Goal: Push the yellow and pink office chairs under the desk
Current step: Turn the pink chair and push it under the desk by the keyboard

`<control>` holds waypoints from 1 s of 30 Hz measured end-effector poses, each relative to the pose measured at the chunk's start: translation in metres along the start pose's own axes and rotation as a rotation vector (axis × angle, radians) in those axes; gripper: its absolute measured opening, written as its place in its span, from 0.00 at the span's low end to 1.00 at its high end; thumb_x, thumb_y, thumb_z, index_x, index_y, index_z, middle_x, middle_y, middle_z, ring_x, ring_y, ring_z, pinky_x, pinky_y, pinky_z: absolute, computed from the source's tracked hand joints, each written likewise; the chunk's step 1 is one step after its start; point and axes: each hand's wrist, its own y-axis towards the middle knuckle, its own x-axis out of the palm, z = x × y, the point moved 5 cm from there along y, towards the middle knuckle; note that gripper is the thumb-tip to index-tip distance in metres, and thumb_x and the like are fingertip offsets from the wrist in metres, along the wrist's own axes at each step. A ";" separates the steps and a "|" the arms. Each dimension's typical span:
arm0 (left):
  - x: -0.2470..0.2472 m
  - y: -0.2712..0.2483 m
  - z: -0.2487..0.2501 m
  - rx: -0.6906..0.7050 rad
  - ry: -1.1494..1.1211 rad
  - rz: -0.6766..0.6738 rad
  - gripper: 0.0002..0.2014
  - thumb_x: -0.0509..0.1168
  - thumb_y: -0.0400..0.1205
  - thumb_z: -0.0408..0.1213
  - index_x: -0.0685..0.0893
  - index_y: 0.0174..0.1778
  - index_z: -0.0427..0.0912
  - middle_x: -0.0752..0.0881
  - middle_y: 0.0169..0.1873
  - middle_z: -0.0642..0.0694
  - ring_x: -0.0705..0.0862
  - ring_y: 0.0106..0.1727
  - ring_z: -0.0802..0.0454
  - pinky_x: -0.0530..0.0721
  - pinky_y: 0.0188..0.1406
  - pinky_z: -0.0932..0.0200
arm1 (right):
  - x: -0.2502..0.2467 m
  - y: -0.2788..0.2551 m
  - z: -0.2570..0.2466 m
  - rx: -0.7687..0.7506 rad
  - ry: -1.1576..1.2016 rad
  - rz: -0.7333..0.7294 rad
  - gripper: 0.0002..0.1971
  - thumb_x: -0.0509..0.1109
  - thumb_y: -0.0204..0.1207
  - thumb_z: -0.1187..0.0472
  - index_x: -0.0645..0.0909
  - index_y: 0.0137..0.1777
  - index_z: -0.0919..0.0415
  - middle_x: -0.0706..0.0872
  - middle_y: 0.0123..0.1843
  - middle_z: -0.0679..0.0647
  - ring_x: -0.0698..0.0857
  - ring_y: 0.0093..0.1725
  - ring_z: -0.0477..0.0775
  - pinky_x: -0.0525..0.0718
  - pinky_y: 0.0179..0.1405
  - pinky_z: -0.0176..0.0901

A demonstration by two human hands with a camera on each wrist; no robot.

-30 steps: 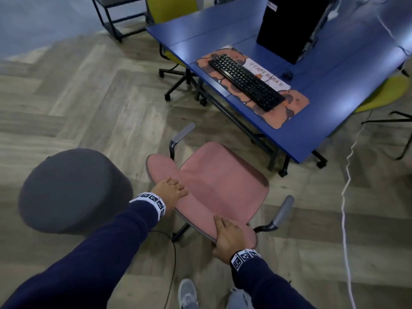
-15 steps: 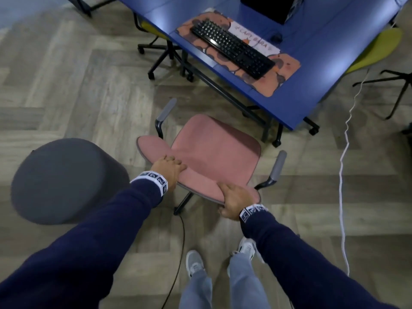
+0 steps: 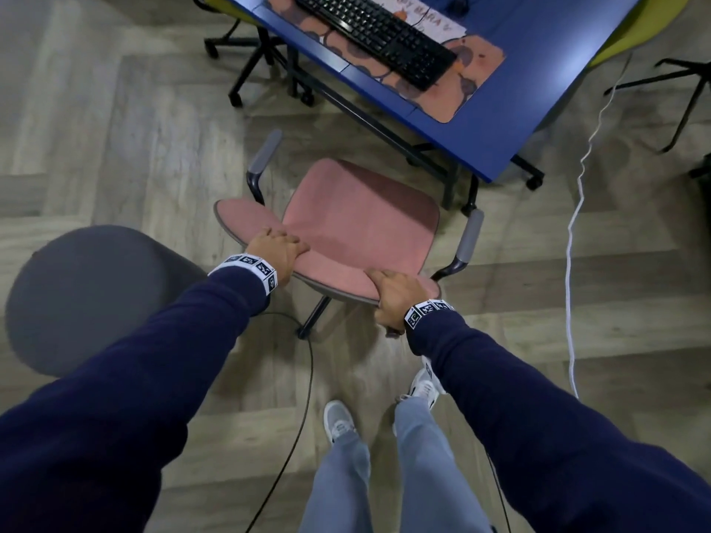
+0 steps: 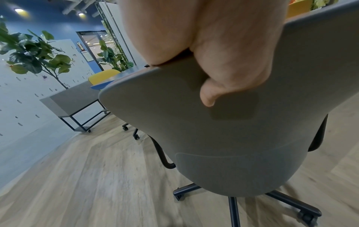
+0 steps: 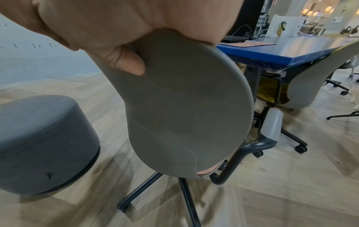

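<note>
The pink office chair (image 3: 361, 221) stands on its wheels just short of the blue desk (image 3: 538, 101), seat front near the desk's corner. My left hand (image 3: 279, 250) grips the left part of the backrest's top edge, and my right hand (image 3: 396, 298) grips its right end. In the wrist views each thumb presses on the grey back shell (image 4: 223, 138) (image 5: 184, 107), with the fingers curled over the front. A yellow chair's black base (image 3: 246, 63) shows under the desk's left end. Another yellow-green chair (image 3: 631, 28) sits at the desk's right side.
A round grey pouf (image 3: 88, 298) stands close on my left. A white cable (image 3: 577, 225) hangs from the desk to the floor at right, and a black cable (image 3: 307, 378) lies by my feet. The desk's dark leg frame (image 3: 423, 155) faces the seat. A keyboard (image 3: 377, 36) lies on the desk.
The pink chair has rolled forward toward the desk with both hands still on its backrest. I have stepped after it, and my legs and feet have come into view.
</note>
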 end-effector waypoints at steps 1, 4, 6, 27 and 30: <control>-0.001 0.003 0.001 0.008 -0.003 0.001 0.35 0.67 0.75 0.37 0.66 0.81 0.54 0.72 0.80 0.49 0.72 0.78 0.44 0.63 0.81 0.41 | -0.001 0.002 0.002 0.001 0.004 0.003 0.43 0.71 0.60 0.58 0.67 0.81 0.54 0.85 0.66 0.59 0.85 0.61 0.67 0.86 0.58 0.55; -0.009 0.014 0.004 0.027 -0.011 0.012 0.35 0.67 0.74 0.35 0.68 0.79 0.54 0.75 0.78 0.50 0.73 0.77 0.44 0.64 0.80 0.40 | -0.007 0.006 0.009 0.014 0.015 0.019 0.43 0.70 0.60 0.57 0.67 0.81 0.52 0.85 0.66 0.58 0.86 0.60 0.68 0.86 0.58 0.57; -0.017 0.024 0.005 0.025 -0.006 0.024 0.36 0.68 0.73 0.35 0.68 0.79 0.54 0.76 0.77 0.50 0.74 0.77 0.45 0.64 0.81 0.40 | -0.014 0.009 0.016 0.026 0.019 0.033 0.43 0.70 0.60 0.57 0.67 0.81 0.51 0.86 0.66 0.57 0.86 0.59 0.67 0.86 0.57 0.57; -0.079 0.124 -0.064 -0.052 -0.071 0.023 0.39 0.67 0.72 0.34 0.66 0.80 0.58 0.72 0.80 0.52 0.67 0.81 0.48 0.56 0.84 0.44 | -0.096 0.124 0.037 -0.088 0.026 0.063 0.37 0.74 0.61 0.54 0.73 0.73 0.60 0.87 0.59 0.60 0.87 0.56 0.68 0.86 0.53 0.55; -0.083 0.138 -0.083 -0.058 -0.079 0.041 0.38 0.67 0.72 0.33 0.68 0.80 0.58 0.72 0.80 0.53 0.68 0.81 0.49 0.57 0.83 0.45 | -0.103 0.146 0.034 -0.114 0.014 0.091 0.35 0.76 0.62 0.55 0.73 0.70 0.62 0.87 0.58 0.61 0.88 0.56 0.68 0.85 0.55 0.54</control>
